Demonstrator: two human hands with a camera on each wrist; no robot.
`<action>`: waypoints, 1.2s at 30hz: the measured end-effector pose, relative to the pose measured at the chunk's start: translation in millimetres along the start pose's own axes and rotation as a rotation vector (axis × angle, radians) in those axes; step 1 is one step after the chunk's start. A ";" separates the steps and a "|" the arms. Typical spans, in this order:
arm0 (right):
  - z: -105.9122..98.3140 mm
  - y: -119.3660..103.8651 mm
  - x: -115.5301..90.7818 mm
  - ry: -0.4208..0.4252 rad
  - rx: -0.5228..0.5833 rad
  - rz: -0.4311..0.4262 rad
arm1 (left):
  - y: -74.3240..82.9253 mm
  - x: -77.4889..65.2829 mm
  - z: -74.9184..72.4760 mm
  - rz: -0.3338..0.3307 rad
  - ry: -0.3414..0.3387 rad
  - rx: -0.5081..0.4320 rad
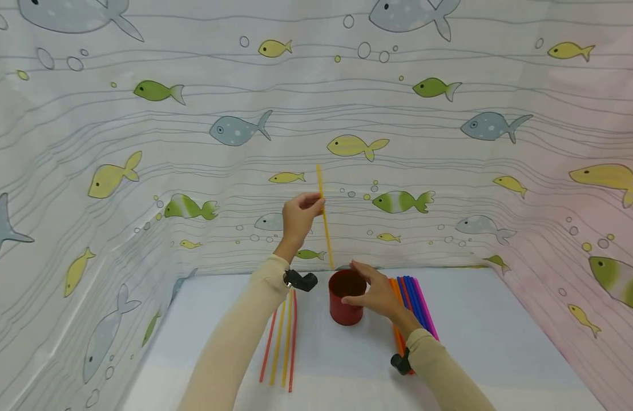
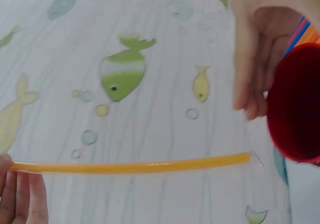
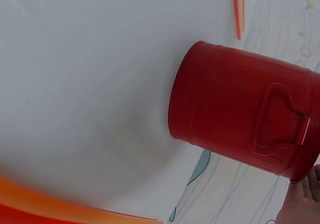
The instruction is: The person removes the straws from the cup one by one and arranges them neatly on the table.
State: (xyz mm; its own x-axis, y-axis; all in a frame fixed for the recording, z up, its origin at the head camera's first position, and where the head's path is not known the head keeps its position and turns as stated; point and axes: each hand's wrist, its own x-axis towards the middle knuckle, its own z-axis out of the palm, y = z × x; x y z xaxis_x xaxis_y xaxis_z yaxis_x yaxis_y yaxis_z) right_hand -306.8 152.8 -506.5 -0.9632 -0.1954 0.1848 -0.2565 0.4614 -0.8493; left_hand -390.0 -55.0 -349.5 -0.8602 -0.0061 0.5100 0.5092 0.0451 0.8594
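Note:
My left hand is raised and pinches a yellow-orange straw between thumb and fingers. The straw stands nearly upright, its lower end just above and left of the bucket's rim, apart from it. A small red bucket with a folded side handle stands upright on the table. Around its right side my right hand holds it near the rim, thumb across the front and fingers behind. In the left wrist view the bucket shows a dark inside; whether it contains anything, I cannot tell.
Several red and yellow straws lie apart in a row left of the bucket. Right of it, partly under my right forearm, lie several orange, blue and pink straws. A fish-patterned curtain surrounds the white table at back and sides.

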 end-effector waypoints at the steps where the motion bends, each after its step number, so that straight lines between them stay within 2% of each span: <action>1: 0.2 0.3 -0.1 -0.002 -0.003 0.002 | 3.2 2.1 -5.3 0.005 0.007 0.002; 6: 0.2 -0.2 0.2 -0.008 0.002 0.001 | 9.3 5.3 -31.5 -0.007 0.036 0.007; 12: -2.4 -2.3 -0.4 -0.002 0.016 -0.019 | -5.9 -6.0 -57.1 -0.069 0.062 0.034; 22: -1.0 -3.5 -1.8 -0.013 0.017 -0.013 | -51.4 -49.3 -97.8 -0.270 0.094 0.002; 27: -0.7 -4.4 -1.3 -0.009 0.011 -0.017 | -74.5 -71.9 -112.4 -0.342 0.091 0.043; 28: -1.1 -4.9 -1.3 -0.008 0.011 -0.017 | -73.9 -76.6 -114.2 -0.366 0.084 0.051; 36: -1.4 -5.7 -1.6 -0.011 -0.005 -0.006 | -114.9 -108.3 -132.6 -0.475 0.086 0.172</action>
State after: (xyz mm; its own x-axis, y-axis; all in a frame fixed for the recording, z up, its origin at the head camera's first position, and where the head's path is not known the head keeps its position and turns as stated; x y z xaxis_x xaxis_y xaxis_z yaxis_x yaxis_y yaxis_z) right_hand -304.0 151.8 -501.3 -0.9607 -0.2073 0.1847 -0.2628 0.4646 -0.8457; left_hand -351.7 -192.0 -498.7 -0.9864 -0.1474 0.0721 0.0446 0.1817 0.9823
